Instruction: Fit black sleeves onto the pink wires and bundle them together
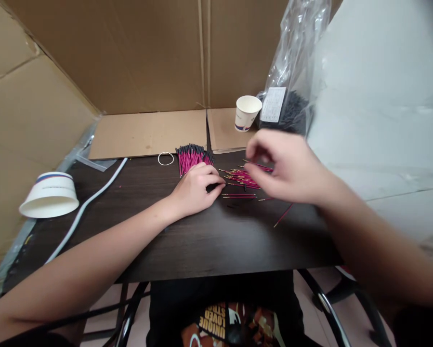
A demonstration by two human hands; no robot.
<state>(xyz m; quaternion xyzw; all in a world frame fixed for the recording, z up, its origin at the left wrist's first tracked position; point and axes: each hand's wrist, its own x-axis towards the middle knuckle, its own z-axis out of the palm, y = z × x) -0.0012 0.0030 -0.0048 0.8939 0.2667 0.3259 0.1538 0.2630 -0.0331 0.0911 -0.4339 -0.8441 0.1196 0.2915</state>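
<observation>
While two hands (196, 190) work: two cups (246, 112).

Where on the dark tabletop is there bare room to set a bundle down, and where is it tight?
Free: the near strip of the table below both hands, and the stretch between the white cable and the left hand. Crowded: around the loose pink pins, the pin bundle and the right hand.

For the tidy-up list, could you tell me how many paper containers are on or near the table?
2: a paper cup upright beside the plastic bag, and a paper bowl upside down at the table's left edge.
</observation>
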